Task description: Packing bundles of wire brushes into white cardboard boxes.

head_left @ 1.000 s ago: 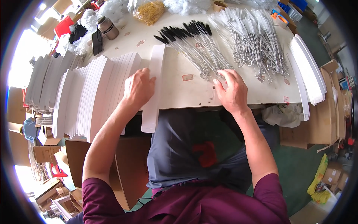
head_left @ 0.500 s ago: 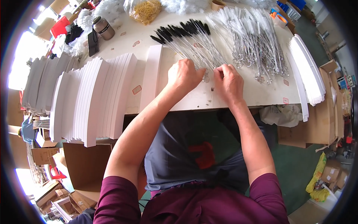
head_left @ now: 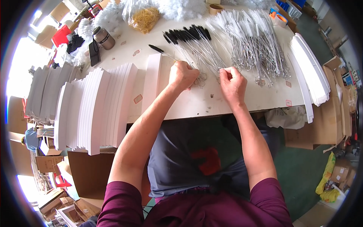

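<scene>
My left hand (head_left: 182, 75) is closed on a thin straw brush (head_left: 156, 48), its black bristles pointing up and left past the fingers. Under and beside that hand lie looped wire ends (head_left: 200, 78) of other brushes. My right hand (head_left: 233, 84) is pinched at the wire ends of the black-bristled straw brushes (head_left: 193, 34), which fan out on the table beyond both hands; how many wires it grips is hidden. A large heap of white-bristled straw brushes (head_left: 257, 41) lies right of them, loops toward me.
White folded card strips (head_left: 96, 102) stand in rows at left, one strip (head_left: 152, 75) beside my left hand; more strips (head_left: 310, 72) lie at right. Behind are a flask (head_left: 103, 38), a phone (head_left: 94, 53), a bag of yellow rubber bands (head_left: 144, 19) and tape rolls (head_left: 279, 18).
One black brush has come apart from the bunch and moved left in my left hand. My right hand stays by the bunch's wire ends. The whole view has shifted slightly.
</scene>
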The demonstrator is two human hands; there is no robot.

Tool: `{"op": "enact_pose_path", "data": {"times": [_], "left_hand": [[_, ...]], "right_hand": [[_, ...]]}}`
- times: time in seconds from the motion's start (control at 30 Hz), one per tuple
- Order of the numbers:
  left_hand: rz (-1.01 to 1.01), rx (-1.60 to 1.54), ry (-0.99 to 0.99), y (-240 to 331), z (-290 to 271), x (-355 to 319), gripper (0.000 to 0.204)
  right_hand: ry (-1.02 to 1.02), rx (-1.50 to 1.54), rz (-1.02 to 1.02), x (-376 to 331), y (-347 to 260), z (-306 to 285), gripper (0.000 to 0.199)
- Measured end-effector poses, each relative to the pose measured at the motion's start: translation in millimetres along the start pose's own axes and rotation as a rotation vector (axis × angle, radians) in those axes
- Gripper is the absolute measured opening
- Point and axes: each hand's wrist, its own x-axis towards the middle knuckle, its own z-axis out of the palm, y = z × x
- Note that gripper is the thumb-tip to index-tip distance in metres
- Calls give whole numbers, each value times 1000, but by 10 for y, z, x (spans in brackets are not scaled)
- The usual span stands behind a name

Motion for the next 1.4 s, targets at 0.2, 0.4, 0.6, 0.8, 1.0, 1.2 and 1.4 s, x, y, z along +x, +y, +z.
{"op": "enact_pose_path", "data": {"times": [0.2,0.4,0.6,0.8,1.0,1.2,1.4], "left_hand": [[-28,23,-52,51,35,121,19],[-8,-33,-22,15,57,120,18],[34,-54,60,-57,85,76,28],[-104,-270,-216,59,44,-18,37],[-133,-355,-252,188,5,-16,35],[-180,-504,-240,196,-75,67,25],[-178,-725,-284,414,-324,26,19]], "right_hand": [[154,309,188,49,113,16,15],[140,374,64,0,60,16,13],[-24,190,-328,-104,-214,-84,9],[-81,140,-360,-113,-166,-86,11],[-180,170,-490,-102,-242,-115,9],[-146,225,-397,-109,-241,-110,11],[-215,-334,-345,131,-265,52,68]]}}
